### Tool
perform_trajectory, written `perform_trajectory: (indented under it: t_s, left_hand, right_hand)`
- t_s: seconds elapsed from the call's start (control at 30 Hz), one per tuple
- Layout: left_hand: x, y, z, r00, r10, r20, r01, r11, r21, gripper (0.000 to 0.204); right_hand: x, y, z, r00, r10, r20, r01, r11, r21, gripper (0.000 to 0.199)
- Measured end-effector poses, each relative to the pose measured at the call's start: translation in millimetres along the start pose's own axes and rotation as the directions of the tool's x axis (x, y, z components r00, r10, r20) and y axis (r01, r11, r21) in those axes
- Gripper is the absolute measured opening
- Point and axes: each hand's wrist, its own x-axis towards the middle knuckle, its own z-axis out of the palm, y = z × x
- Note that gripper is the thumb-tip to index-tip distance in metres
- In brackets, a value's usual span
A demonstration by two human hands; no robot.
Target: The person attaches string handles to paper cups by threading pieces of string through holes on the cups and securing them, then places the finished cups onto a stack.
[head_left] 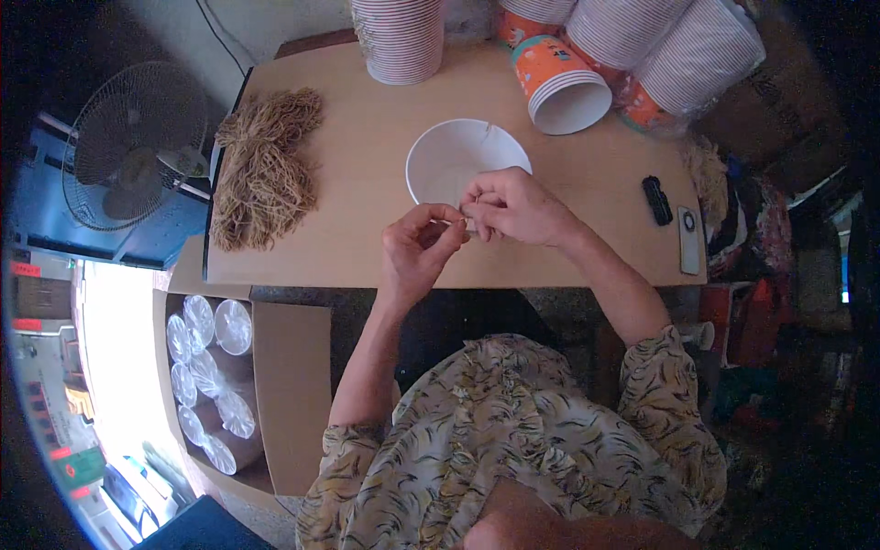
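So the person is sitting at a brown cardboard-covered surface (367, 137) with both hands pinched together right at the near rim of a white paper cup (454, 158), which lies tipped with its open mouth facing up toward the camera. The left hand (417, 247) has thumb and fingers closed narrow on something thin, and the right hand (513, 209) is curled tight just beside it, fingertips meeting the left's. Whatever they're pinching is too small to make out, maybe a bit of string.

Off to the left on the surface there's a bundle of tan twine pieces (261, 174). At the far edge stands a stack of white paper cups (399, 37), and to the right lie more stacks of orange printed cups (564, 87) on their sides. A small black object (656, 200) lies near the right edge. Down on the floor, left of the person, an open cardboard box (289, 394) holds plastic-wrapped sleeves (215, 376), and a fan (133, 142) stands beyond it.
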Motion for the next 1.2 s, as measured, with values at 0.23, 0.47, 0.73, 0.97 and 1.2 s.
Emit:
perform_trajectory:
  t_s: [0.23,0.47,0.73,0.97,1.2]
  left_hand:
    - [3,-1,3,1.0,0.009,-0.008,-0.01,0.994,-0.113,0.009]
    - [3,4,4,1.0,0.015,-0.003,-0.015,1.0,-0.015,0.006]
    - [3,10,4,0.999,-0.043,0.009,0.043,0.999,-0.006,0.005]
    - [6,1,6,0.999,-0.004,0.04,0.009,0.993,-0.117,0.005]
    - [5,2,4,0.995,-0.077,0.063,0.087,0.981,-0.176,0.005]
  right_hand:
    - [-6,0,-4,0.999,-0.023,0.043,0.022,0.999,0.029,0.006]
    - [-9,0,-4,0.999,-0.04,0.022,0.038,0.996,0.077,0.007]
    - [-16,-3,-3,0.991,-0.13,0.024,0.131,0.99,-0.047,0.005]
    - [-21,-4,5,0.993,-0.094,-0.077,0.09,0.994,-0.054,0.003]
    - [-20,10,-2,0.985,-0.129,-0.113,0.143,0.982,0.126,0.01]
